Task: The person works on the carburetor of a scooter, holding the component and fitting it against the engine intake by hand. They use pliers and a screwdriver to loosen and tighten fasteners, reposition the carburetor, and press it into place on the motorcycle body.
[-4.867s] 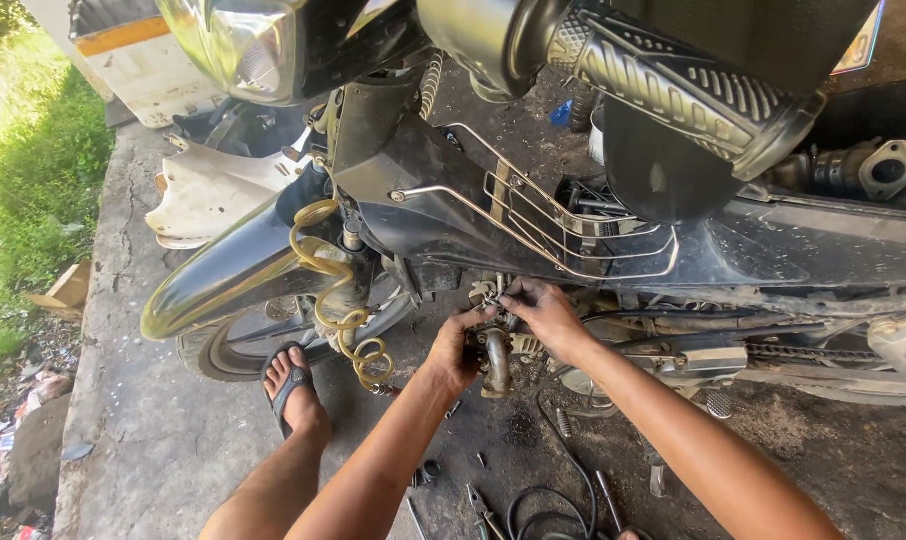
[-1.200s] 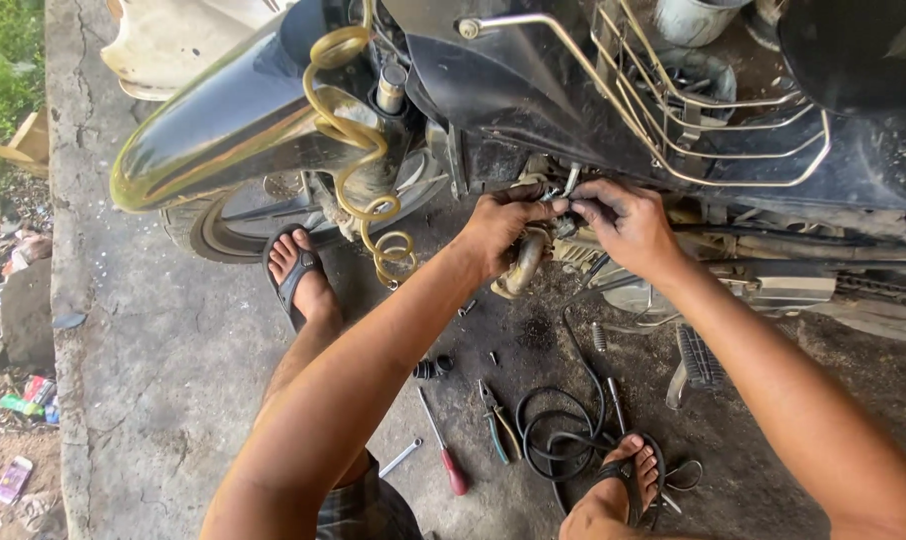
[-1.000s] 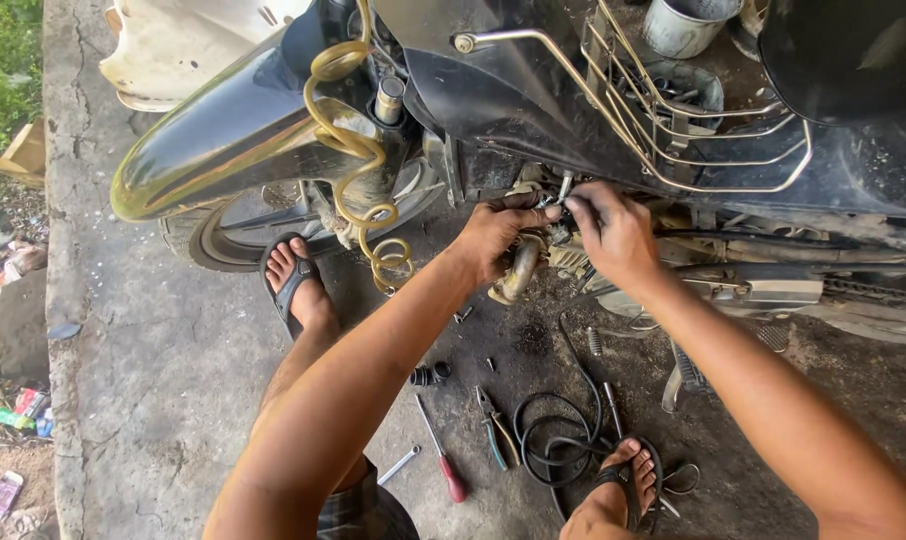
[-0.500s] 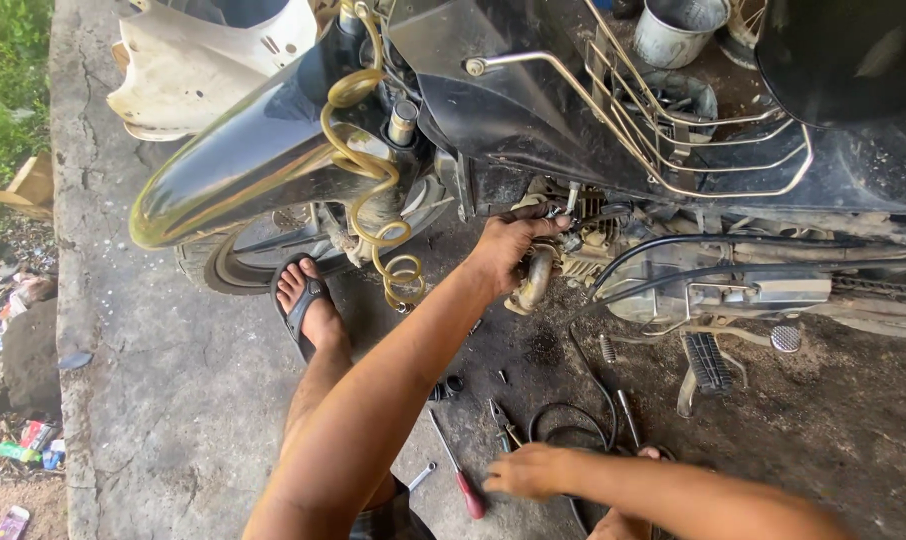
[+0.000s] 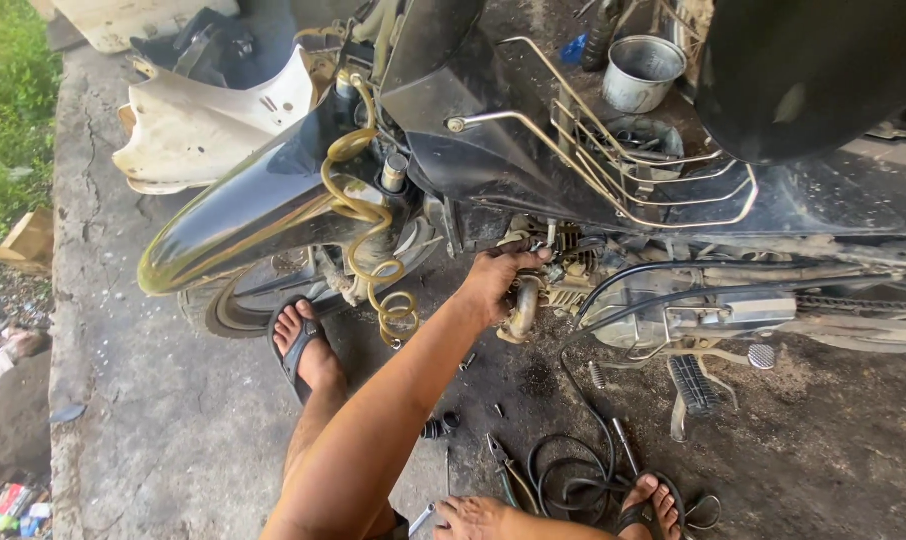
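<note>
Exhaust-pipe work: left hand (image 5: pixel 495 283) clasps the rusty exhaust pipe (image 5: pixel 523 308) at the engine (image 5: pixel 573 275)—keep it steady; right hand (image 5: pixel 473 517), fingers loosely curled, near pliers (image 5: pixel 503 470), grip unclear.

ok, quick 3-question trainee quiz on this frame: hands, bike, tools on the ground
1. True or false: the left hand grips the rusty curved exhaust pipe at the engine.
2. Where is the right hand? A) on the chrome wire rack B) low, by the tools on the ground C) in the metal cup
3. What coils beside the black front mudguard?

Key: 1 true; 2 B; 3 a yellowish spiral hose.
</note>
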